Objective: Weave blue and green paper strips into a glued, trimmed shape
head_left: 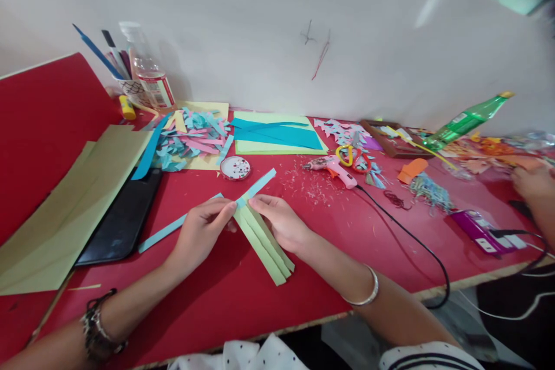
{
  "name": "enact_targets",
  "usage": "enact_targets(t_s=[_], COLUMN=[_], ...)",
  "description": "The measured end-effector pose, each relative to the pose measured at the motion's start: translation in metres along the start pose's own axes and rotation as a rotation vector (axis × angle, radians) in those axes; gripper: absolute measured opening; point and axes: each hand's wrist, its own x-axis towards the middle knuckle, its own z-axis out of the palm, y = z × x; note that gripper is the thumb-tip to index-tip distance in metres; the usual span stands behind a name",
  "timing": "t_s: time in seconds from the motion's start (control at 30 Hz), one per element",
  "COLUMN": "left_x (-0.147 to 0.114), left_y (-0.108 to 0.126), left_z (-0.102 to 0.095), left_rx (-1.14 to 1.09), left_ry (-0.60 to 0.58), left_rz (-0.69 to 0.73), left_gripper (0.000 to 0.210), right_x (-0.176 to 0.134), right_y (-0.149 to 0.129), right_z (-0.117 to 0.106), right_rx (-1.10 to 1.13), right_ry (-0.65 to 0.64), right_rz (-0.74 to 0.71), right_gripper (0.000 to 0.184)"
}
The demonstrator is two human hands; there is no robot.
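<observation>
My left hand (208, 222) pinches the top of a bundle of pale green paper strips (264, 243), where a light blue paper strip (262, 182) crosses it. On the other side, my right hand (277, 217) grips the same spot, thumb and fingers closed on the green and blue paper. The green strips hang down toward the table's front edge. Another light blue strip (167, 231) lies on the red table beside my left hand. Just beyond my hands sits a small round lid (235, 167) with dark specks in it.
Paper scraps (191, 139) and blue sheets (277, 134) lie at the back. A pink glue gun (340, 170) with a black cord rests right, near scissors (353, 156). A phone (121, 219) lies left under green sheets (65, 208). Another person's hand (535, 182) is far right, beyond a purple power strip (481, 234).
</observation>
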Motion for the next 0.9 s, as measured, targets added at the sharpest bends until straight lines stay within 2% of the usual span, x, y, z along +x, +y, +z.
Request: enact_targets(t_s=[0.2,0.4,0.67,0.9], left_x=[-0.0001,0.0004,0.0014,0.0020], left_y=[0.0011,-0.0018,-0.0015,-0.0040], left_z=[0.0005,0.0009,0.0000,0.0002], left_rx=[-0.008,0.016,0.082,0.102], left_ry=[-0.016,-0.023,-0.068,-0.084], left_rz=[-0.001,0.012,0.012,-0.043], left_gripper=[0.033,0.034,0.036,0.035], right_x=[0.0008,0.0013,0.0003,0.0004], right_y=[0.0010,0.0020,-0.0019,-0.0027], right_z=[-0.0006,-0.0015,-0.0033,-0.0068], right_rx=[-0.042,-0.216,-0.330,-0.501], right_ry=[0.003,0.046,0.076,0.014], right_rz=[-0.038,-0.147,-0.183,-0.249], right_gripper=[0.023,0.022,0.022,0.019])
